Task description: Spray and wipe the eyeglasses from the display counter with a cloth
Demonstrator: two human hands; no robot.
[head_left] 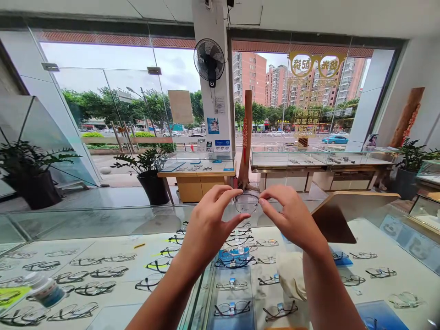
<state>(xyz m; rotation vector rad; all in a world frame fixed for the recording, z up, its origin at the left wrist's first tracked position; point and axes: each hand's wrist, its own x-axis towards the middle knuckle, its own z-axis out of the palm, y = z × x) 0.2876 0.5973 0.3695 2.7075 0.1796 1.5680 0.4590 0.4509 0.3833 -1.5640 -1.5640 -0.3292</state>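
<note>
A pair of thin dark-rimmed eyeglasses (247, 203) is held up above the glass display counter, between my two hands. One round lens faces me, with small print on it; the other part of the frame is hidden behind my left hand. My left hand (215, 215) grips the left side, its thumb below and fingers above. With thumb and forefinger, my right hand (283, 211) pinches the right edge of the frame. Beneath my hands, several eyeglasses (232, 308) lie in rows inside the counter.
A white bottle (44, 288) stands at the lower left. Beside my right forearm lies a crumpled cream cloth (291, 275). A brown-edged board or mirror (343, 215) tilts up on the right. Farther off are more display cases (202, 170), a potted plant (151, 176) and a wooden trunk (247, 133).
</note>
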